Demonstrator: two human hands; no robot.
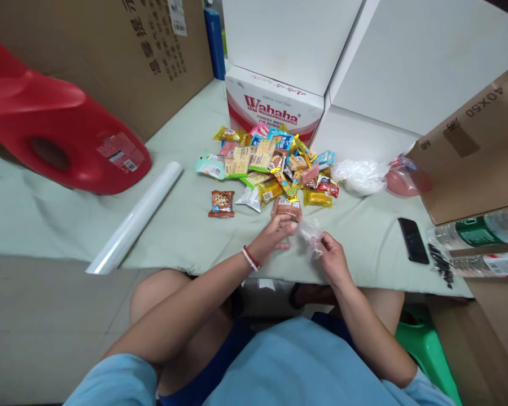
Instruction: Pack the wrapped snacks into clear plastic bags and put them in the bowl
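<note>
My right hand [334,258] pinches a crumpled clear plastic bag [311,235] over the front part of the table. Close to the bag's left side is my left hand [275,237], wearing a red and white bead bracelet; its fingers are apart and point toward the bag, and I see nothing held in them. Just beyond its fingertips lies a brown snack packet [287,208]. Behind that spreads a heap of wrapped snacks [271,163] in yellow, green, blue and red wrappers. A single brown cookie packet [221,203] lies apart to the left.
At left are a white roll [135,220] and a big red jug [68,129]. A Wahaha carton [275,104] stands behind the heap. Rightward are bunched plastic bags [359,176], a phone [413,241], plastic bottles [482,230] and a cardboard box [474,152].
</note>
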